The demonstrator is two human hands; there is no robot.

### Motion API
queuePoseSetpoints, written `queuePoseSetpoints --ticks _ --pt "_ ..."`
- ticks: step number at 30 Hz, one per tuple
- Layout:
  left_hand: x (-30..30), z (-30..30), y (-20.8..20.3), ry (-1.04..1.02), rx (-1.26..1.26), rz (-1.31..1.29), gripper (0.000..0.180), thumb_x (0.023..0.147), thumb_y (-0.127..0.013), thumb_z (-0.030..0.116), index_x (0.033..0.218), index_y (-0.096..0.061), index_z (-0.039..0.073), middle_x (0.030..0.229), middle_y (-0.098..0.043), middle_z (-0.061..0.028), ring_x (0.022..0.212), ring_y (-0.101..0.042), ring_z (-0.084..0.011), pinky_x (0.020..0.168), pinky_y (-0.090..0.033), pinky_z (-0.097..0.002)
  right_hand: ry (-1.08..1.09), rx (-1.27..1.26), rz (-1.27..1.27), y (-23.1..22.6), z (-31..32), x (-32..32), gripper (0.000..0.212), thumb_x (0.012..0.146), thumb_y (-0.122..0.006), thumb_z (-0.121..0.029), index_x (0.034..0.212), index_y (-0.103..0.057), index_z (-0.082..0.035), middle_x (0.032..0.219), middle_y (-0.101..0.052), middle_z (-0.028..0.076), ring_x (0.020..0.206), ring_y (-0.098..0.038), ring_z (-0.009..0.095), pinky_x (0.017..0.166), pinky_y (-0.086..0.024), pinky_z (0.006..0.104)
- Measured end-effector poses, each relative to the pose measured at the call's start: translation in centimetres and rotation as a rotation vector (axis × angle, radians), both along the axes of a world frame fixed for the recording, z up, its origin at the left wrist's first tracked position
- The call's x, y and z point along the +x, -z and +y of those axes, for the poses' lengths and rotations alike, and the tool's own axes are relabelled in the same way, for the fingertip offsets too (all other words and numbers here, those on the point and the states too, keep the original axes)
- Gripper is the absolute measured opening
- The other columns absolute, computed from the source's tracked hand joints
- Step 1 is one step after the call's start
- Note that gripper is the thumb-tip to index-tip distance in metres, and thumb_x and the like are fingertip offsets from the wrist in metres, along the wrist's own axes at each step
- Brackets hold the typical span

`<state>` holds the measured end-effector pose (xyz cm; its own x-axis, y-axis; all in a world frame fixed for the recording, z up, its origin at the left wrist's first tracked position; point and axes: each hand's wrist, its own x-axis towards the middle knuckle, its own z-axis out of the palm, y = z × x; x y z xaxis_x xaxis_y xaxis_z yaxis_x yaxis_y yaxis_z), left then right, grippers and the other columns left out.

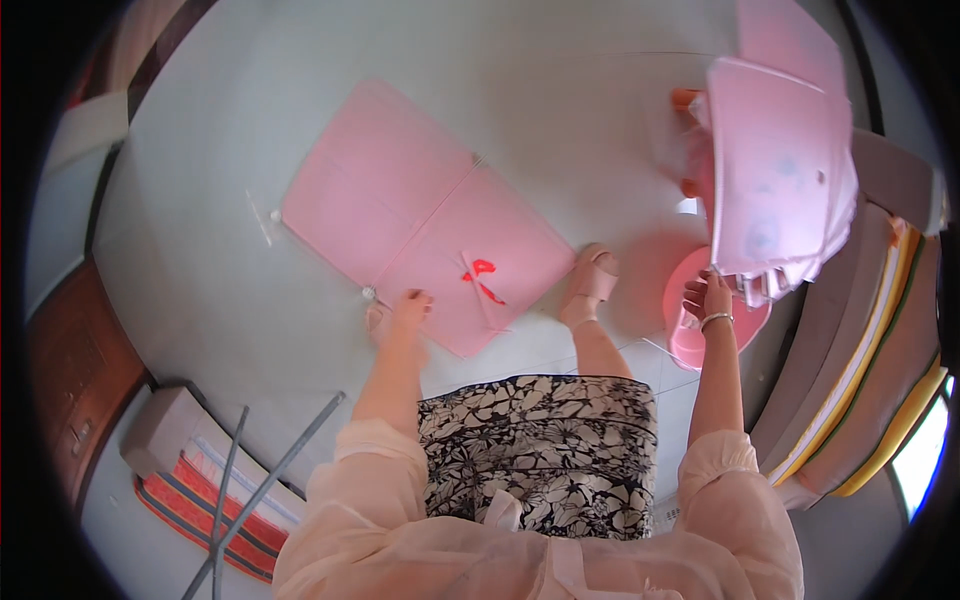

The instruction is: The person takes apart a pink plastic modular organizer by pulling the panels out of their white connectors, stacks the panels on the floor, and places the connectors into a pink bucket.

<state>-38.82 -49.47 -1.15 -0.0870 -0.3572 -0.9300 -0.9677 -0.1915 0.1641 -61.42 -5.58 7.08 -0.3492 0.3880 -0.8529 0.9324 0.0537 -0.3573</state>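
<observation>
At the right, my right hand (708,298), with a bracelet at its wrist, is closed on the lower edge of a stack of pink panels (775,170). The stack is blurred and fans out at its lower side. Below it, partly covered, stands a pink plastic basin (686,335). My left hand (412,308) hangs near the lower left edge of a flat pink two-part panel (390,190) on the floor. Its fingers look bent but are smeared. A red strip (484,280), perhaps ribbon, lies on that panel beside a thin pale rod.
My sandalled foot (590,285) is by the floor panel's right corner. Cushioned seating (860,380) runs along the right. At the lower left are crossed grey metal poles (262,490) and a seat with a red striped cover (215,510). A brown wooden door (80,380) is at the left.
</observation>
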Motion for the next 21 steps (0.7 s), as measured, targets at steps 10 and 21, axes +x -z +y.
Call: queuePoseSetpoints --ticks 10,21 --pt "13.0 -13.2 12.2 -0.359 -0.333 0.006 0.031 0.075 -0.05 0.018 0.101 -0.047 0.001 0.08 -0.052 -0.0049 0.071 -0.047 -0.01 0.057 -0.036 -0.0241 0.111 0.062 0.532 7.9 -1.0 1.7 0.025 0.082 -0.043 -0.029 0.089 -0.05 -0.006 0.063 -0.054 0.005 0.049 -0.05 0.012 0.038 -0.039 0.0215" --pt "9.8 -12.8 13.9 -0.832 -0.162 0.125 0.033 0.074 -0.055 0.029 0.097 -0.047 0.007 0.079 -0.052 -0.0047 0.065 -0.052 -0.0134 0.054 -0.043 -0.0275 0.048 0.139 0.259 9.8 -5.1 5.4 0.013 0.077 -0.043 -0.023 0.082 -0.049 -0.012 0.057 -0.046 0.002 0.042 -0.041 0.011 0.035 -0.032 0.0214"
